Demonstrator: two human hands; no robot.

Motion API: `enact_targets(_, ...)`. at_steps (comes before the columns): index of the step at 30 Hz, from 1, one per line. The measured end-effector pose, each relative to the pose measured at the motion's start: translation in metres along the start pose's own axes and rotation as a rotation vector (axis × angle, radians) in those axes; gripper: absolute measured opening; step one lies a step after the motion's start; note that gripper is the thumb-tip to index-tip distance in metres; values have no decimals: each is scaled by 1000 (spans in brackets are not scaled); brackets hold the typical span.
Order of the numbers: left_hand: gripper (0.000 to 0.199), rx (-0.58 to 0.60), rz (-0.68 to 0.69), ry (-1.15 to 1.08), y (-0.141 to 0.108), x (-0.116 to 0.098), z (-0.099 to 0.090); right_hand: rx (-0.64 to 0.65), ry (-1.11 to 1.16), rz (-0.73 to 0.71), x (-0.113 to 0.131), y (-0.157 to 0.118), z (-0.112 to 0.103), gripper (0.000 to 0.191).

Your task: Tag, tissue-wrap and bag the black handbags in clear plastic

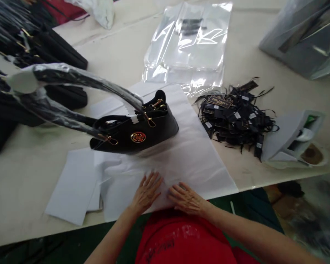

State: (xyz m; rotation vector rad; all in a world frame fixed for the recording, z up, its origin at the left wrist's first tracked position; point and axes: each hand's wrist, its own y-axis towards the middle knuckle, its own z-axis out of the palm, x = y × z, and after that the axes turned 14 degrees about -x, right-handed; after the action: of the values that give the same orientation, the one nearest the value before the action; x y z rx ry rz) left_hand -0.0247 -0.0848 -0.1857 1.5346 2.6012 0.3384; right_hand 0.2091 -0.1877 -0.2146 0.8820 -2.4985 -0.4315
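Observation:
A large sheet of white tissue paper (198, 157) lies on the table, reaching its front edge. My left hand (147, 191) rests flat on the paper, fingers outstretched, holding nothing. Beside it my right hand (187, 199) also lies flat on the sheet near the edge, its fingers extended. Just beyond both hands a black handbag (156, 130) stands on the paper, apart from them. It has a round gold emblem (138, 137) on its side. Its long handles (85, 79), wrapped in clear plastic, stretch to the left.
To the right are a heap of black hang tags (233, 113) and a white tape dispenser (294, 143). Clear plastic bags (192, 40) lie at the back. More black handbags (63, 47) stand at left, near stacked white sheets (74, 183). A plastic-wrapped bag (305, 44) sits at far right.

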Motion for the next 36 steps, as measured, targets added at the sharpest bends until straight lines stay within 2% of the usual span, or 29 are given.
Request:
enact_targets(4,47,-76,-150,-32,-9,4,-6,29,-95,-75,-12,3,2,45)
enact_targets(8,47,-190,-291,-19,-43,5,-22,-29,-121,-79,-17,14,-2,42)
enact_targets(11,45,-205,-292,-7,-71,-6,-35,-31,-88,-55,-19,25,-4,36)
enact_targets(13,42,-195,-261,-8,-80,-18,-37,6,-52,-15,-21,32,-6,33)
enact_targets(18,31,-203,-258,-15,-69,-43,-23,94,37,110,-23,46,-15,35)
enact_targets(22,20,-242,-292,-58,-59,-43,-8,129,62,127,-26,51,-18,33)
enact_targets(25,21,-272,-311,-58,-59,-33,-2,73,-3,64,-23,48,-16,34)
enact_targets(27,23,-273,-341,-40,-59,-25,1,47,-14,-49,-16,44,-15,34)
enact_targets(30,29,-212,-381,-28,-56,-14,4,127,51,-224,-2,38,-13,33)
enact_targets(33,34,-193,-374,-10,-50,-10,0,195,56,-259,3,36,-7,34)
enact_targets(36,30,-275,-341,43,-53,-19,-11,175,66,-240,-2,35,2,36)
